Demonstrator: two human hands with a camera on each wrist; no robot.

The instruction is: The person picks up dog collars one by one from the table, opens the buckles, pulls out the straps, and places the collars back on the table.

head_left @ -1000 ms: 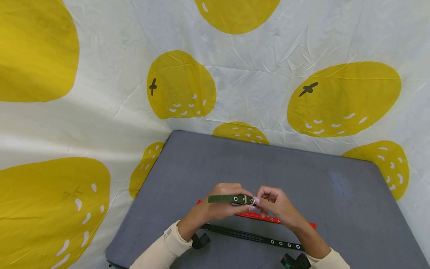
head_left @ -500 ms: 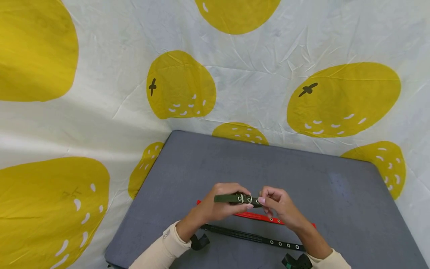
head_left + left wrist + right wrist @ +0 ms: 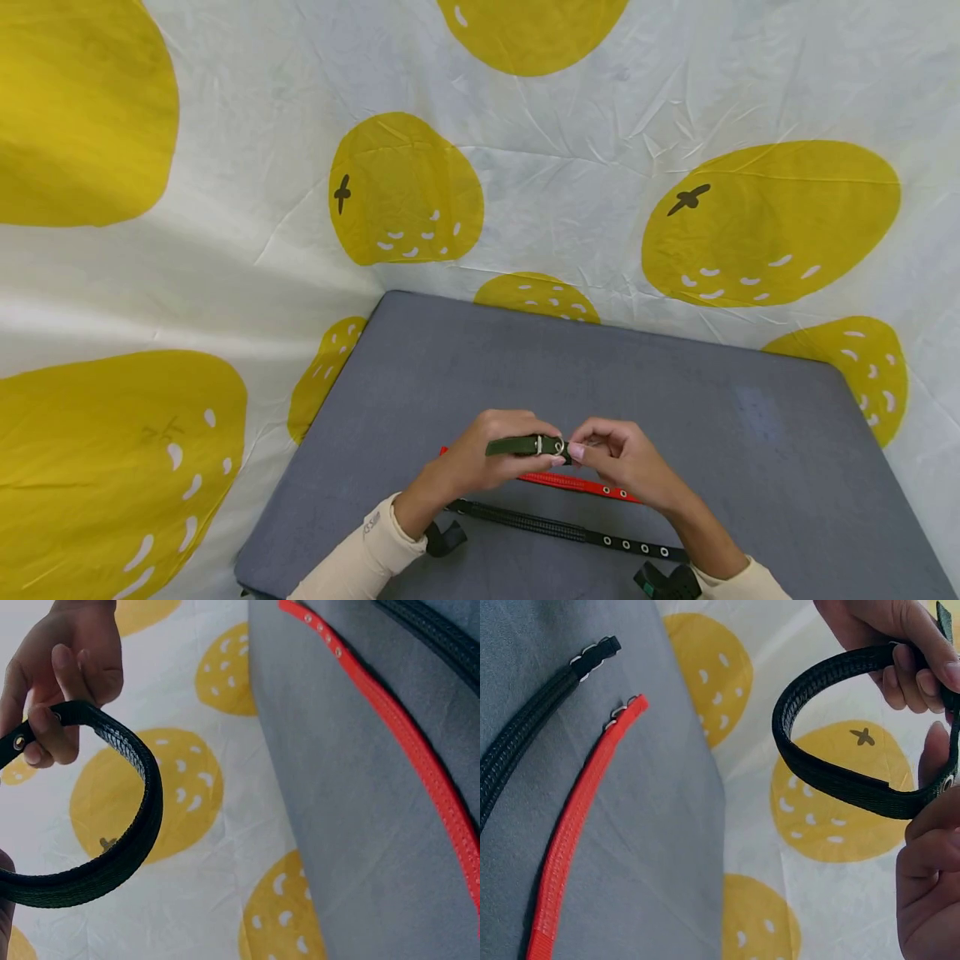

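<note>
A dark green collar with a metal buckle is bent into a loop and held up above the table. My left hand grips it around the buckle, with fingers and thumb on either side of the strap. My right hand pinches the strap just right of the metal ring, its thumb close to the left fingertips. In the left wrist view the collar hangs as a wide loop, one eyelet showing by the right hand. In the right wrist view the left hand holds the loop's upper side.
Beneath the hands, a red collar lies stretched out on the grey table. Nearer the body lies a black collar with several eyelets. A white cloth printed with yellow fruit hangs behind and left of the table.
The green strap's loose left end has shifted right and shortened past the buckle. My right hand moved right, showing another eyelet, then came back left beside the ring.
</note>
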